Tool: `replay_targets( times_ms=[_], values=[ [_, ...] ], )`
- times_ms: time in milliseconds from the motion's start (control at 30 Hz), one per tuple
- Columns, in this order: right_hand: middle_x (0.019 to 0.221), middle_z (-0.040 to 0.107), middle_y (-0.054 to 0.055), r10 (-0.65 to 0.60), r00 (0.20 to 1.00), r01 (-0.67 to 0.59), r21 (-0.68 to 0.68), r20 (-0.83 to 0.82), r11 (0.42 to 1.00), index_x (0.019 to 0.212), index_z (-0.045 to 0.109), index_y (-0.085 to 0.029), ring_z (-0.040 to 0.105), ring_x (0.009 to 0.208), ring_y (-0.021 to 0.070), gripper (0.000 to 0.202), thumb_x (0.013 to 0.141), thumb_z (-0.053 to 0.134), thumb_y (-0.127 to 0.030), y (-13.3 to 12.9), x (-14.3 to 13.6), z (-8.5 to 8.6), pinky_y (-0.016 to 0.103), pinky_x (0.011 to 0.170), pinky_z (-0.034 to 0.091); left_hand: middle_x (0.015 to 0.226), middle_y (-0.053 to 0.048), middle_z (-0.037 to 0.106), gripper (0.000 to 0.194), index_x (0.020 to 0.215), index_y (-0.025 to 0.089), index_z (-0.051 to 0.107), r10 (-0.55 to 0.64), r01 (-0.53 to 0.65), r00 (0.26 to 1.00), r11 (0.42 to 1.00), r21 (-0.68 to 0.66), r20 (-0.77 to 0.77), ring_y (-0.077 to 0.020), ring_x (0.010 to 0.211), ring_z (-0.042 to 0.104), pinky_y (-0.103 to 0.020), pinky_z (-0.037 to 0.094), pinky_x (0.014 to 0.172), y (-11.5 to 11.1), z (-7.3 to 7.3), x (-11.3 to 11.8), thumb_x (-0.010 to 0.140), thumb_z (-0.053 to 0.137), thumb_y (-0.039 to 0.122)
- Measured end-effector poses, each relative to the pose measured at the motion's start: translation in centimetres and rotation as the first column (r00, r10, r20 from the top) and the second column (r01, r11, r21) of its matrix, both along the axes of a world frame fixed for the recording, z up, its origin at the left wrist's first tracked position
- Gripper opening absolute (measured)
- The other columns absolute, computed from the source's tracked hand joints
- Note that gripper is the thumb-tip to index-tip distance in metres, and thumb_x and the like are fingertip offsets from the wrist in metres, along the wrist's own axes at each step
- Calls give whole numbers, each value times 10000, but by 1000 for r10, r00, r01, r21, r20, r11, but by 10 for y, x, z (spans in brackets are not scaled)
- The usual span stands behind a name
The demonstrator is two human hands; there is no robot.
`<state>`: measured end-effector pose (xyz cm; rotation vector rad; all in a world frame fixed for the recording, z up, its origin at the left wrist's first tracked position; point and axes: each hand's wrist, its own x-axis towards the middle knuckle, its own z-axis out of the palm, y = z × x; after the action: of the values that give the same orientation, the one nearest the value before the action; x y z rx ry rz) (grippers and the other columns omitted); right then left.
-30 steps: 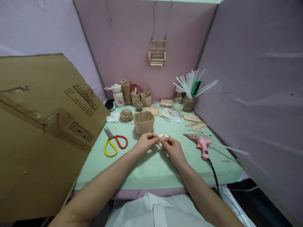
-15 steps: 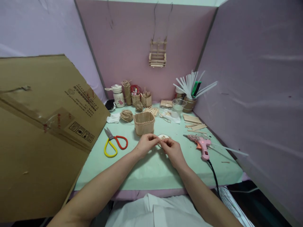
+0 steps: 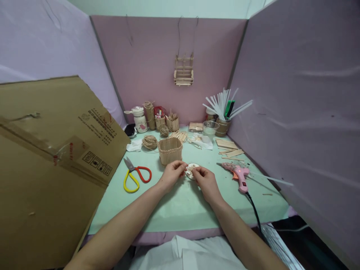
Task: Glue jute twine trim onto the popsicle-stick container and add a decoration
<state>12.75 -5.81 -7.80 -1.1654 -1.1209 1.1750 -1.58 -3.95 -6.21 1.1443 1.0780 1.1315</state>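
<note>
Over the middle of the table my left hand [image 3: 173,175] is closed in a pinch at the left edge of a small round white dish [image 3: 192,165]. Small pale bits lie in that dish. Opposite it, my right hand [image 3: 207,182] pinches at the dish's right side, with fingertips over it. Whatever sits between the fingers of either hand is too small to make out. Just behind my left hand stands a square basket [image 3: 170,151] made of wooden sticks with a braided rim.
Scissors [image 3: 136,174] with red and yellow handles lie left. A pink glue gun [image 3: 239,176] with a black cord rests right, near wooden sticks [image 3: 228,147]. Behind are coiled twine [image 3: 150,142], a white bottle [image 3: 140,120] and a pot [image 3: 223,127] of glue sticks. Cardboard [image 3: 56,168] leans at left.
My hands have moved slightly apart, and more of the white dish shows between them. The whole view has tilted up a little. The basket and tools stay in place.
</note>
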Motion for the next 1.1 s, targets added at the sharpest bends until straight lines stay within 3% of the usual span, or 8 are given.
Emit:
replay_targets(
  times_ms=[167,567,1100],
  values=[
    [535,520,-32,12,1000,-12,-7,-25,1000,636,630,-174,366,504,102,322,659,726,-480,0,0,1,243,480,250,579,26,524,325,706,142,656,-18,18,998,1000,-2,-60,-83,533,417,-231,298,521,-2,3,1,637,753,444],
    [609,552,-4,16,996,-19,-43,-90,999,739,707,-147,401,516,102,373,712,659,-516,-1,-3,1,235,470,280,565,28,485,359,670,120,650,24,1,991,982,-191,131,-60,522,398,-204,245,474,1,8,-4,529,823,401],
    [536,494,-39,21,1000,-21,7,19,1000,635,618,-170,356,512,101,315,699,685,-471,-4,0,6,241,500,273,612,10,545,340,720,122,673,-31,39,998,989,-144,61,-79,580,464,-215,316,532,-4,9,0,583,805,404]
  ],
)
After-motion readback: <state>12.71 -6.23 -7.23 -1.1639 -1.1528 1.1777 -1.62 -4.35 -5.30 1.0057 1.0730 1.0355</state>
